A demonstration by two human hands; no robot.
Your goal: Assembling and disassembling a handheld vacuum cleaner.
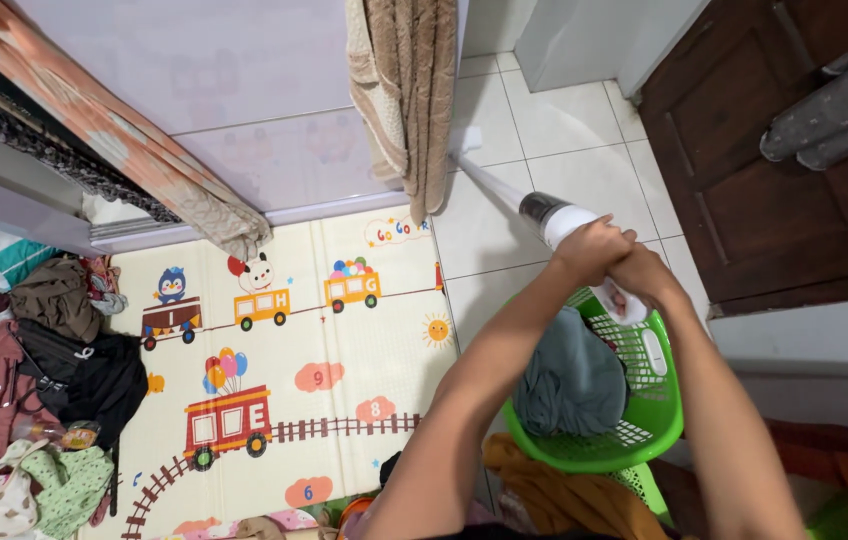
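Both my hands grip the handle of a white stick vacuum (550, 217). My left hand (592, 250) wraps the upper body, and my right hand (644, 275) holds the grip just behind it. The vacuum's thin tube slants up-left, and its head (464, 143) rests on the white tiled floor beside a hanging beige towel (406, 95). Under my arms sits a green plastic laundry basket (659, 405) with a grey-blue cloth (572, 380) in it.
A cream play mat with train drawings (294, 370) covers the floor on the left. A heap of clothes (34, 390) lies at its left edge. A dark wooden door (774, 150) stands at the right, and mustard fabric (554, 495) lies below the basket.
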